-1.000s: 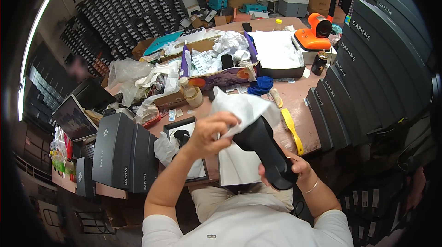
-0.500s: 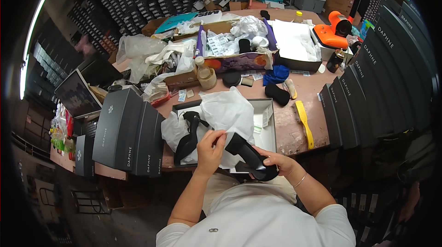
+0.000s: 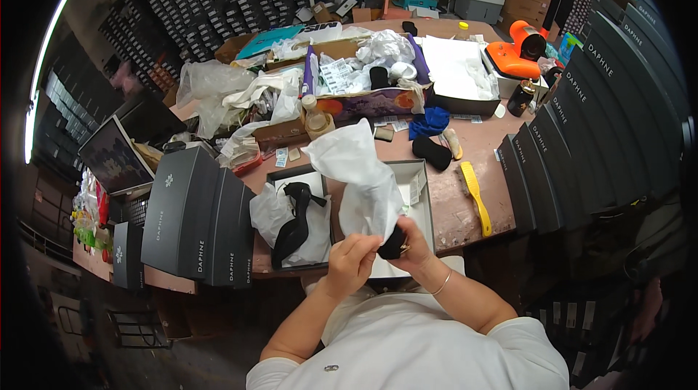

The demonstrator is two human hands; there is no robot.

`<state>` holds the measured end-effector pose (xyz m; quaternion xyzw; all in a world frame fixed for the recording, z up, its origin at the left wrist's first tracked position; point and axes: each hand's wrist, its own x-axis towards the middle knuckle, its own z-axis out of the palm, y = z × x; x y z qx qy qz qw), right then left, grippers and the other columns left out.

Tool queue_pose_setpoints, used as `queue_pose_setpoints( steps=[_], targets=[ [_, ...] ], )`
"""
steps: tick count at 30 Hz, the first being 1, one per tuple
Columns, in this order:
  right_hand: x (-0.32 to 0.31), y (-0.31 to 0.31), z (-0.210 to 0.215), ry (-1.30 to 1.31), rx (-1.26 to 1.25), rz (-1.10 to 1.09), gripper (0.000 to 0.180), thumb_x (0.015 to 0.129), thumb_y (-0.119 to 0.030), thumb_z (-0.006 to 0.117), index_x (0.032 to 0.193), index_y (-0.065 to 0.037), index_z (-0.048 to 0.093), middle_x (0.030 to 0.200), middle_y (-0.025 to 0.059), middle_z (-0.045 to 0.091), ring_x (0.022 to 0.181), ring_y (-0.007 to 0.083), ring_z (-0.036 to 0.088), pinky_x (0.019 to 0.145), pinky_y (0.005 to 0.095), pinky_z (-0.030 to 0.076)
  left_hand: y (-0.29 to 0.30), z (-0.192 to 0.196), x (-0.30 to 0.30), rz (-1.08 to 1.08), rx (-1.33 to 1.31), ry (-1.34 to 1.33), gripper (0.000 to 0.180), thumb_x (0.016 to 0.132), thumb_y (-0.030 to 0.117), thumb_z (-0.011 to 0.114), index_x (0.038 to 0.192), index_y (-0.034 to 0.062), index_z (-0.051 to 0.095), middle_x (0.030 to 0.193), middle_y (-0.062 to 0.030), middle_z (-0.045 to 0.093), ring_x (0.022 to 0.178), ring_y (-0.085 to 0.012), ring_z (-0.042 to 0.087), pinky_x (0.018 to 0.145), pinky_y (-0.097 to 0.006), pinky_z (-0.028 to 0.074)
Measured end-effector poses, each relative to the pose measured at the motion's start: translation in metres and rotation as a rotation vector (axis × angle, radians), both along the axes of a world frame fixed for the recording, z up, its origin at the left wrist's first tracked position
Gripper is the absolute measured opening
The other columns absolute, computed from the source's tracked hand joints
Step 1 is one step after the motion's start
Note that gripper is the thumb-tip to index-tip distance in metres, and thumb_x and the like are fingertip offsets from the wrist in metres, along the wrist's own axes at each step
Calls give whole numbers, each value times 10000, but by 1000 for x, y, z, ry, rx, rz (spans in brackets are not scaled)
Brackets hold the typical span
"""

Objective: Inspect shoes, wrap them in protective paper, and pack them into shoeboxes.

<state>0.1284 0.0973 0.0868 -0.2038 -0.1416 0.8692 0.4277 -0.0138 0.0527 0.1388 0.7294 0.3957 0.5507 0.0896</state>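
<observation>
The loose white tissue paper (image 3: 361, 179) is the weak point here. It billows up toward twelve o'clock from the two hands and only its lower end is gathered around the black shoe (image 3: 393, 244), so a hard tug could tear it or pull it off the shoe altogether. The shoe itself is pinched near one end only; if the grip shifts, I judge it could tip and drop into the open grey shoe box (image 3: 420, 194) below, or past the near edge of the brown wooden bench (image 3: 465, 150) toward the person's lap.

The right hand (image 3: 408, 243) comes in from five o'clock, forearm angled up and inward, a thin bracelet at the wrist, fingers curled and closed around the dark shoe and the paper's lower end. The left hand (image 3: 350, 265) rises from seven o'clock, wrist bent, its fingers bunched and pinching the tissue just at nine o'clock of the shoe; the two hands nearly touch.

The shoe sits between the hands, above the near rim of the open box. At nine o'clock of it, a second black high-heeled shoe (image 3: 294, 221) lies on white paper in the neighbouring box half.
</observation>
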Motion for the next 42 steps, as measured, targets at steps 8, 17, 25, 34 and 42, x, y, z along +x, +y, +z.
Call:
queue_pose_setpoints(
  steps=[8, 17, 25, 34, 42],
  targets=[
    [10, 16, 2, 299, 0, 62, 496, 901, -242, 582, 1319, -17, 440, 1284, 128, 530, 1201, 272, 496, 1022, 369, 394, -22, -14, 18, -181, -145, 68, 212, 782, -33, 646, 984, 30, 629, 753, -91, 588, 616, -246, 598, 526, -327, 469],
    [-7, 26, -16, -524, 692, -90, 372, 912, -118, 551, 1266, -18, 496, 1230, 115, 539, 1163, 225, 493, 1051, 325, 359, -40, -19, 28, -248, -224, 65, 200, 786, -18, 655, 976, 26, 615, 759, -104, 585, 626, -262, 603, 534, -349, 479],
    [14, 55, -80, -1121, 1140, -41, 525, 861, -184, 574, 1327, 0, 420, 1292, 169, 478, 1223, 322, 436, 1069, 393, 331, -51, -4, 20, -146, -303, -65, 218, 782, -9, 666, 989, 30, 608, 727, -103, 575, 595, -268, 593, 527, -338, 476],
    [15, 42, -46, -726, 891, 26, 494, 907, -230, 562, 1352, -58, 432, 1309, 153, 472, 1231, 297, 435, 1070, 390, 336, -64, -18, -1, -456, -627, 116, 529, 760, 190, 777, 1206, 35, 537, 1085, -127, 590, 914, -252, 618, 788, -337, 504],
    [-35, 5, 33, -1250, 1652, -196, 563, 872, -254, 619, 1347, -12, 440, 1327, 190, 480, 1272, 319, 417, 1076, 387, 320, -22, -60, -12, -155, -1050, -1598, 731, 789, 410, 739, 1367, 100, 414, 1339, -43, 491, 1244, -230, 447, 1075, -418, 358]
  ],
)
